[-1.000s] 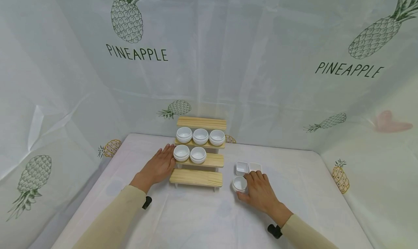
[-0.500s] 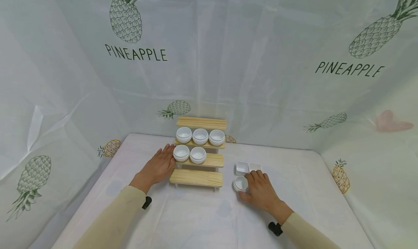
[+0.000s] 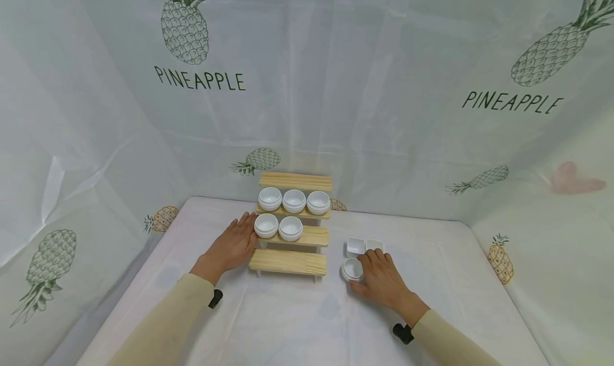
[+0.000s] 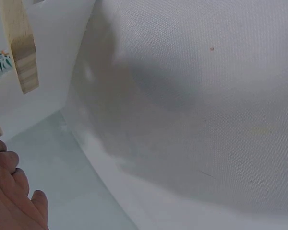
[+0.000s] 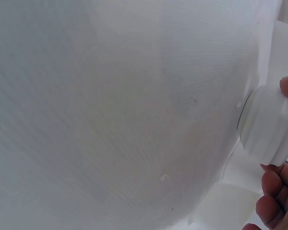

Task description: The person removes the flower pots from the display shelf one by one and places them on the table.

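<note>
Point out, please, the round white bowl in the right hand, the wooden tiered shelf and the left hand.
round white bowl (image 3: 352, 269), head view, on its inner hollow.
wooden tiered shelf (image 3: 288, 261), head view, on the bare lowest step.
left hand (image 3: 232, 246), head view, on the back of the hand.

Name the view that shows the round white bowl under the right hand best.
Head view: the round bowl sits whole on the table, gripped by the right hand. The right wrist view shows only its side wall, close and blurred. The left wrist view misses it.
</note>
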Tool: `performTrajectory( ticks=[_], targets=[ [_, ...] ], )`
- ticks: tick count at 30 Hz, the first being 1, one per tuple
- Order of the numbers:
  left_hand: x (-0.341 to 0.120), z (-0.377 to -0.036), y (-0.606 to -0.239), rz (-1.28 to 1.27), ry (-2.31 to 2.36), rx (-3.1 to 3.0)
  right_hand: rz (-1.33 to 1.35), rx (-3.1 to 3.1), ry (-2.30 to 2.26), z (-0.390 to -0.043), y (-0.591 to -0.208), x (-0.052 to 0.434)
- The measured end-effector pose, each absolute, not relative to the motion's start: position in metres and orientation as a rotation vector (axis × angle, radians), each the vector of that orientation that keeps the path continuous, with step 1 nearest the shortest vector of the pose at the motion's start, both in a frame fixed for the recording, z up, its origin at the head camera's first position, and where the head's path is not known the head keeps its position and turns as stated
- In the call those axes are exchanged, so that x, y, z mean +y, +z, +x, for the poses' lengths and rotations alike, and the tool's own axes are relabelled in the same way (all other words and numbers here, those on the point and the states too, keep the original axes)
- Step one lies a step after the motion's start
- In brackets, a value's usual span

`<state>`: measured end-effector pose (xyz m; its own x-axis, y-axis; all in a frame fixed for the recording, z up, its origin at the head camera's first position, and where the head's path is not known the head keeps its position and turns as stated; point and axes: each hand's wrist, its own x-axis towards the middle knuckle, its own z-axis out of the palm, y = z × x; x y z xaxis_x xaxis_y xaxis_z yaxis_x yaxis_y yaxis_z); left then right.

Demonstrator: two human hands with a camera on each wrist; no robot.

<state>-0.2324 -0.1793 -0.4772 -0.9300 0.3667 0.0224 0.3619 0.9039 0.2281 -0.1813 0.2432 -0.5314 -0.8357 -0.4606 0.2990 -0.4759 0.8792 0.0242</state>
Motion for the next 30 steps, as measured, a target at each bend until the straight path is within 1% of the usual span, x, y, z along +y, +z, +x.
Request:
performTrajectory(
  ticks=[30],
  targets=[
    [-0.1806,-0.2354,-0.4810,0.590,0.339,3.051,0.725,-2.763,0.051,-0.1847,-0.5282,0.2413]
  ],
)
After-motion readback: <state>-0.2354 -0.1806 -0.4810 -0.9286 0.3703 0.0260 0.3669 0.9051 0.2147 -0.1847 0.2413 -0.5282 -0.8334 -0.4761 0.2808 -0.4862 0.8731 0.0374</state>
